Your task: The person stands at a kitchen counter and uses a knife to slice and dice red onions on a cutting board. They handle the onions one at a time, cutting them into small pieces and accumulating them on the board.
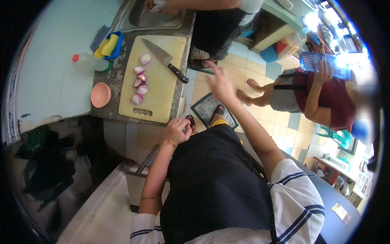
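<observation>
My left hand (178, 131), a ring on one finger, is loosely curled just off the near corner of a cream plastic cutting board (161, 100); nothing shows in it. My right hand (221, 85), blurred, is raised over the floor to the right of the counter, fingers apart and holding nothing. On the board lies a chef's knife (160, 53) with a black handle (178, 72), its tip pointing away from me. Left of the knife, several pieces of red onion (142, 89) form a rough column. Neither hand touches the board, knife or onion.
A pink bowl (101, 95), a clear bottle with red cap (91, 63) and a blue basket with yellow sponges (113, 45) line the wall. A person works at the sink (152, 18). Another person (323, 91) stands right, holding a blue clear container (324, 65).
</observation>
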{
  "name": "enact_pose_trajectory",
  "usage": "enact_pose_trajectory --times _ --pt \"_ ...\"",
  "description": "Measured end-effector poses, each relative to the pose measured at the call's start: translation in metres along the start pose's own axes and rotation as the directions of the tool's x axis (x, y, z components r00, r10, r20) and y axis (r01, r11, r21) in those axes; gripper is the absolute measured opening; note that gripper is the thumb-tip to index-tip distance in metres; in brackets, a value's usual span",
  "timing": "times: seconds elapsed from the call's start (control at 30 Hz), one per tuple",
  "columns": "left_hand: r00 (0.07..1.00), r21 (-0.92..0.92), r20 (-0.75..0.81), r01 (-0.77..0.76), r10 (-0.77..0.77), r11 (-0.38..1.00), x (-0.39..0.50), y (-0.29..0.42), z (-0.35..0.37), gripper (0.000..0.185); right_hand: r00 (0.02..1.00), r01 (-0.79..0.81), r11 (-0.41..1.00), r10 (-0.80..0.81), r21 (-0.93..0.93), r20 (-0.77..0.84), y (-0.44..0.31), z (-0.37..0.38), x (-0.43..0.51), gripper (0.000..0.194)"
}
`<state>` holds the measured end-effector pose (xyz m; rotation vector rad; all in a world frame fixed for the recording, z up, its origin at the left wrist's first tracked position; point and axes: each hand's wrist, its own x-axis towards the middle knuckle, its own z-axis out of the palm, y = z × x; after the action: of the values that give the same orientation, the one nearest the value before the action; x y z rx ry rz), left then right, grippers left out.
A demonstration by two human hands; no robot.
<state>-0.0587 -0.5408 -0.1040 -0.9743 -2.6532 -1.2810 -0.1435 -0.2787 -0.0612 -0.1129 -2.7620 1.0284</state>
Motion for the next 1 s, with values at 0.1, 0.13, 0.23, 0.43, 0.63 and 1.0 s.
enact_pose_trajectory --times 0.1,0.13,0.23,0.43,0.63,1.0 --pt "0.985 -0.095 -0.097 0.135 -0.145 0.986 -0.031 0.010 -0.023 0.007 0.982 -0.184 0.940 0.190 -0.288 -0.007 0.050 -0.047 -0.041 0.052" --pt "0.969 -0.098 -0.128 0.201 -0.213 0.975 -0.040 0.010 -0.030 0.006 0.966 -0.253 0.918 0.260 -0.305 -0.019 0.063 -0.057 -0.054 0.047" --pt "0.915 -0.180 -0.134 0.354 -0.379 0.918 -0.055 0.005 -0.046 0.006 0.868 -0.427 0.832 0.487 -0.355 0.098 0.091 -0.073 -0.087 0.031" --pt "0.852 -0.152 -0.284 0.414 -0.441 0.898 -0.051 0.004 -0.079 0.010 0.892 -0.329 0.910 0.387 -0.253 0.231 0.064 -0.032 -0.083 0.020" --pt "0.728 -0.165 -0.451 0.501 -0.516 0.850 -0.041 0.020 -0.107 0.021 0.960 0.105 0.992 -0.119 0.069 0.253 -0.025 0.011 -0.012 0.018" --pt "0.493 0.042 -0.471 0.841 -0.732 0.540 0.058 -0.052 -0.103 0.079 0.869 0.232 0.960 -0.133 -0.155 0.477 -0.072 0.117 0.141 0.051"
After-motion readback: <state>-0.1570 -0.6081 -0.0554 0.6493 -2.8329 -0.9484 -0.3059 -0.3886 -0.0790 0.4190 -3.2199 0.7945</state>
